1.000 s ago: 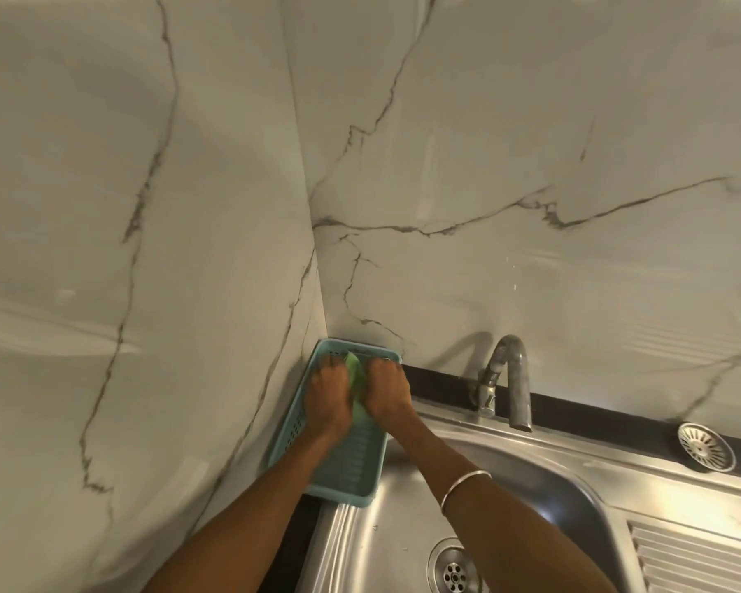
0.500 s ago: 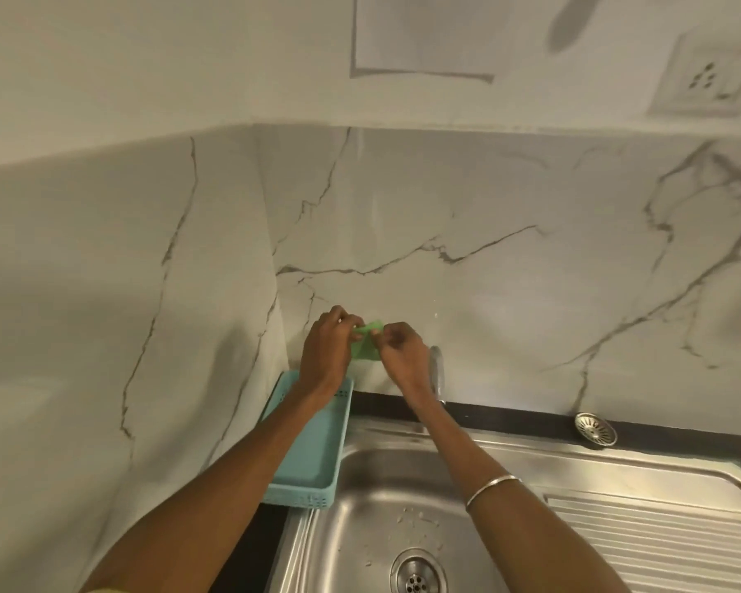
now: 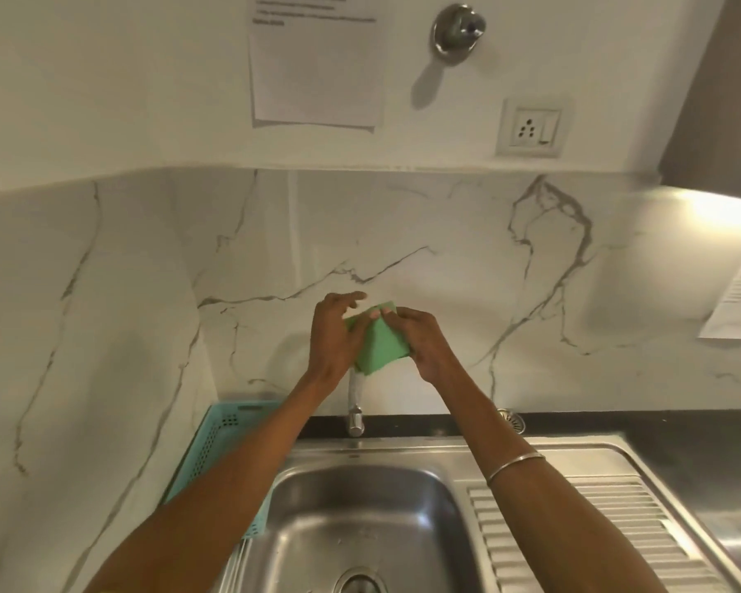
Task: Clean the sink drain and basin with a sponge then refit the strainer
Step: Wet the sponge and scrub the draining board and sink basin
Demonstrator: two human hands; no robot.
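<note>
Overhead, both hands' grip clamps the green sponge (image 3: 379, 346) above the faucet (image 3: 355, 400); basin (image 3: 360, 507) unobstructed.

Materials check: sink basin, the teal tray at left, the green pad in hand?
Sink basin: looks like brushed stainless steel, grey with soft reflections. Teal tray: likely moulded plastic, uniform matte colour, perforated wall. Green pad: seems a soft sponge or scouring pad, matte, held by left hand and right hand; exact material unclear.
</note>
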